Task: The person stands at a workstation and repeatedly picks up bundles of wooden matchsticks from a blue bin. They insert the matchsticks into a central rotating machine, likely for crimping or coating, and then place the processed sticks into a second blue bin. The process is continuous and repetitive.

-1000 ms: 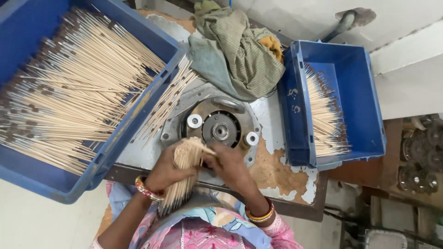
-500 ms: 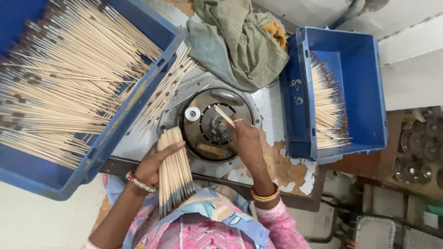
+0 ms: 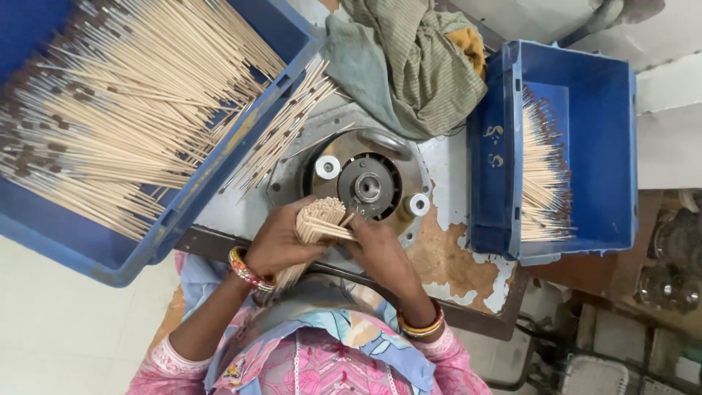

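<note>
My left hand (image 3: 278,240) grips a thick bundle of thin wooden sticks (image 3: 316,219), held end-up just below the round metal machine head (image 3: 363,183). My right hand (image 3: 376,252) touches the bundle's right side, with one stick (image 3: 338,234) lying crosswise between its fingers. Both hands sit at the near edge of the worn metal table (image 3: 453,263).
A large blue crate (image 3: 131,241) full of loose sticks sits at the left, with some spilling over its rim (image 3: 285,132). A smaller blue crate (image 3: 585,95) with dark-tipped sticks stands at the right. A crumpled green cloth (image 3: 409,66) lies behind the machine.
My right hand has come back from the machine head to the bundle. The left hand has tilted the bundle up so its stick ends face the camera.
</note>
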